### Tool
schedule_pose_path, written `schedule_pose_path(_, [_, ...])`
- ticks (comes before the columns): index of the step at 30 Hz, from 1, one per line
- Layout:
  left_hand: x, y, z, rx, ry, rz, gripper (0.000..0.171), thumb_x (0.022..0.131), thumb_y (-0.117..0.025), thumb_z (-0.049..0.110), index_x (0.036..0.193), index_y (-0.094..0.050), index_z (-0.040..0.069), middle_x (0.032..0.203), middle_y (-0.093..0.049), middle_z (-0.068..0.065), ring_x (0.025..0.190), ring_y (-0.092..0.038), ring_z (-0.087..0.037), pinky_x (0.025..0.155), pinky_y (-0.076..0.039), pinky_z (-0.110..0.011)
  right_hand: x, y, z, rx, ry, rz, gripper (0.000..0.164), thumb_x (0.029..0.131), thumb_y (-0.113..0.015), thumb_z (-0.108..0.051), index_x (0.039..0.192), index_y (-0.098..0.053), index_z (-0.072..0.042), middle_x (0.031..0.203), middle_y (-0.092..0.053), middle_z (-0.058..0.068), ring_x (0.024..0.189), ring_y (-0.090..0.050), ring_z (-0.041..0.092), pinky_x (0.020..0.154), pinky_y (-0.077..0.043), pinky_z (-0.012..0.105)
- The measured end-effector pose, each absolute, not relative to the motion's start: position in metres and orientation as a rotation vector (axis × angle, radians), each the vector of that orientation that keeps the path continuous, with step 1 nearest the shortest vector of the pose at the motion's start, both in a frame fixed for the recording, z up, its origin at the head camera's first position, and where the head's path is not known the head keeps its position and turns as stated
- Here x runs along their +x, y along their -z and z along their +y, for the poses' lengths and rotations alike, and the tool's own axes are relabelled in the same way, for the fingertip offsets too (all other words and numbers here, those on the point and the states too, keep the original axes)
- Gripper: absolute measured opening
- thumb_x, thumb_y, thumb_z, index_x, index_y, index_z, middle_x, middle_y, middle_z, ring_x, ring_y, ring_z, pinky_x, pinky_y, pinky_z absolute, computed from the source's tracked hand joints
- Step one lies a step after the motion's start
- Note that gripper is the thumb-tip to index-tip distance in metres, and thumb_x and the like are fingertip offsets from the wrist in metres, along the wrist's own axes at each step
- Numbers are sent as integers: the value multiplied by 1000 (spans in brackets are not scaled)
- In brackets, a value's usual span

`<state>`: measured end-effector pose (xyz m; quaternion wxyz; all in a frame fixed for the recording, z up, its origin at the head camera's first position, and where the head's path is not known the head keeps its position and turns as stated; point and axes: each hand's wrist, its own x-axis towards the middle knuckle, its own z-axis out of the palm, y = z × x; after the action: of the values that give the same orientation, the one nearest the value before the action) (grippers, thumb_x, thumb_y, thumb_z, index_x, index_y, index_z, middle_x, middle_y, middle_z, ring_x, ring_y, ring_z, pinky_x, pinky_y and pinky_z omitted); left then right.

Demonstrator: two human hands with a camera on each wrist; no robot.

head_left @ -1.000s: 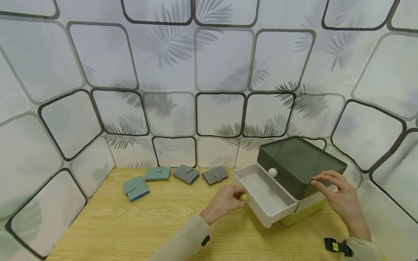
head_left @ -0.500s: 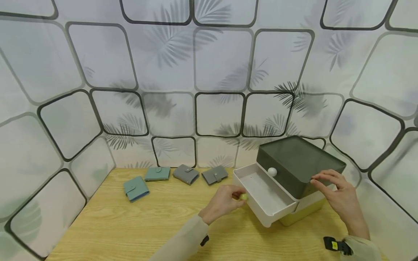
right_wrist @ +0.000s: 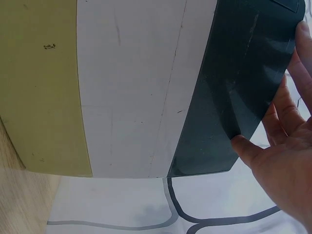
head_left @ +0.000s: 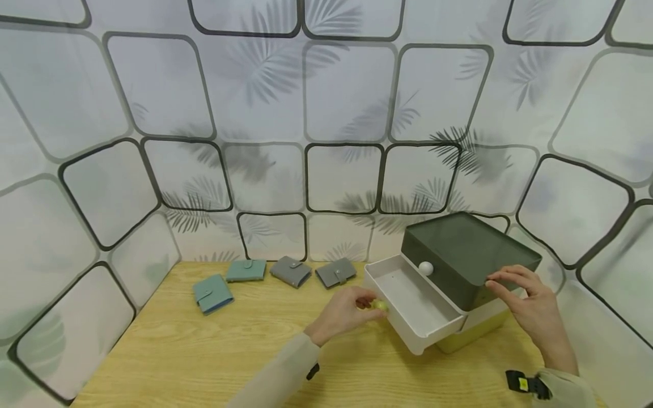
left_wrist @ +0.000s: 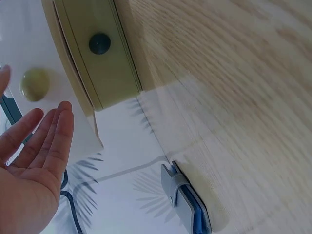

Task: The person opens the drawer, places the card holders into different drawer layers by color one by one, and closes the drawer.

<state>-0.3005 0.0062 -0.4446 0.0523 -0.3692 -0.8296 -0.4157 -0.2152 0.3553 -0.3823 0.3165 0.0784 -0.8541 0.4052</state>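
A small desktop drawer unit has a dark green top tier, a white middle drawer and a yellow-green bottom tier. The white drawer is pulled out; its visible inside holds nothing. My left hand is beside that drawer's front, around its yellow-green knob. In the left wrist view the fingers are extended and apart from the knob. My right hand holds the dark tier's near right corner. In the right wrist view its thumb presses the dark side, fingers over the top edge.
Two teal wallets and two grey wallets lie along the back left of the wooden table. A white knob marks the shut dark drawer. Patterned cloth surrounds the table.
My left hand's fingers have loosened from the yellow-green knob, and the hand has shifted slightly left. The right hand and the pulled-out drawer have stayed in place.
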Motion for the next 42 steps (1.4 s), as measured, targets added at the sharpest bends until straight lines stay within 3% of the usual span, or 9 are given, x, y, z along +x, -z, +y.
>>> schedule_pose_path(11, [-327,442,-16,-1062,1201,-2500,30,95,-60,45,96,-77,21,88,-73,8,74,-62,0,70,-52,-18,-217,383,356,230,-1073,-2224,16,86,-72,-2,102,-72,1,107,-55,-23,107,-44,-8,87,-31,5])
schedule_pose_path(21, [-353,453,-33,-992,974,-2528,15,94,-66,21,88,-77,13,80,-73,2,68,-63,-4,64,-51,-19,-220,383,353,208,-1063,-2227,17,85,-74,-3,101,-73,1,107,-56,-25,105,-44,-9,86,-31,4])
schedule_pose_path(28, [-372,456,-38,-888,628,-2733,10,91,-70,21,95,-77,14,91,-73,1,82,-66,-11,71,-53,-26,-215,382,354,195,-1058,-2234,16,86,-74,-5,101,-73,0,106,-56,-25,105,-44,-10,86,-30,3])
schedule_pose_path(34, [-380,454,-33,-840,500,-2832,18,90,-71,18,106,-75,12,106,-74,-3,95,-69,-19,80,-56,-34,-213,379,355,192,-1052,-2248,16,87,-73,-5,102,-73,0,106,-56,-25,105,-45,-9,86,-31,4])
schedule_pose_path(42, [-390,455,-30,-742,436,-2843,23,85,-77,15,106,-74,8,107,-71,-6,99,-65,-23,83,-56,-35,-216,380,354,213,-1042,-2240,16,86,-73,-4,102,-73,0,105,-56,-25,105,-44,-9,87,-31,3])
